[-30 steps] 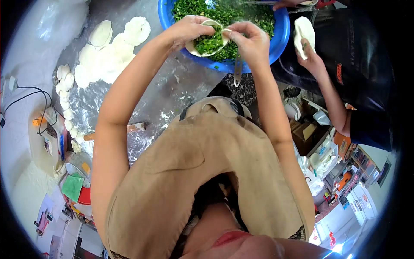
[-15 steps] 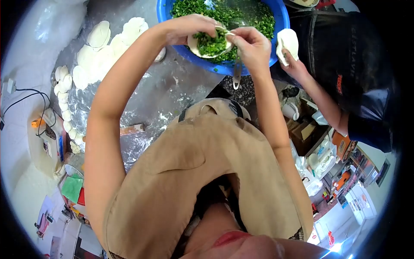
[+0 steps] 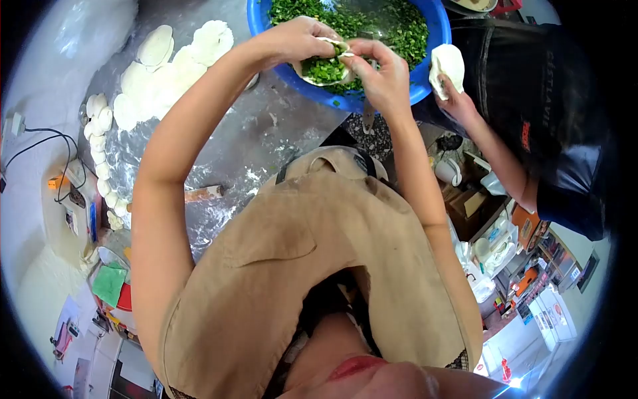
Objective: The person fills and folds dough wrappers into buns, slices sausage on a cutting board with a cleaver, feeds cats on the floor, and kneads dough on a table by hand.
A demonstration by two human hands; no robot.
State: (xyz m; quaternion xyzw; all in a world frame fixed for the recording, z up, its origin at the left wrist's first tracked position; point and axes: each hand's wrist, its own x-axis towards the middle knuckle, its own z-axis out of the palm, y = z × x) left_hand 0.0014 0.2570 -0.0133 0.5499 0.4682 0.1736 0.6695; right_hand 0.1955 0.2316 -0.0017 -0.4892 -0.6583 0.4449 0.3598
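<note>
Dough wrapper (image 3: 327,84) with chopped green filling (image 3: 323,69) is up over the near-left part of the blue basin (image 3: 318,98), open at the top; left hand (image 3: 300,41) grips its far-left edge, right hand (image 3: 384,72) pinches the right edge, fingertips nearly meeting. Basin holds more loose chopped greens (image 3: 407,36), and just right of it a co-worker's hand (image 3: 454,101) grasps a pale dough piece (image 3: 448,66). Left on the floured table (image 3: 266,133): overlapping flat dough rounds (image 3: 143,96), a line of small dough lumps (image 3: 101,169), rolling pin (image 3: 205,193) partly behind the left forearm.
</note>
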